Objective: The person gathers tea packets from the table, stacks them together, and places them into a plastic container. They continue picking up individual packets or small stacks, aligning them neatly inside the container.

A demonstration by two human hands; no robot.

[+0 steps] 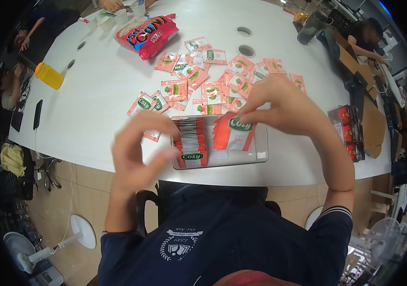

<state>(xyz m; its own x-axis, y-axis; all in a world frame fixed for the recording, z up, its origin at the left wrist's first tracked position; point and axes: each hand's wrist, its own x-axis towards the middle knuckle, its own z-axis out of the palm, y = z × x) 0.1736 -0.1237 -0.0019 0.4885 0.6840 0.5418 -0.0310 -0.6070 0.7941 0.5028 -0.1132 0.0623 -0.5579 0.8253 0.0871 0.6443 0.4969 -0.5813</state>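
Note:
My right hand (277, 107) pinches a small fan of pink and white Cozy tea sachets (236, 132) by their top edge, over the right part of a shallow rectangular box (236, 163). In the left part of the box, a tight row of sachets (190, 138) stands stacked, with a green Cozy label at the near end. Beside that row, my left hand (139, 148) curves with thumb and fingers apart and nothing between them. Just beyond the box, loose tea sachets (174, 89) lie scattered on the white table (94, 119).
A red snack bag (148, 35) lies behind the sachets, near white cups (106, 23). To the left are a yellow bottle (49, 76) and a phone (37, 114). Red packs (348, 133) sit at the right edge, below cardboard (377, 128). Other people work around the table.

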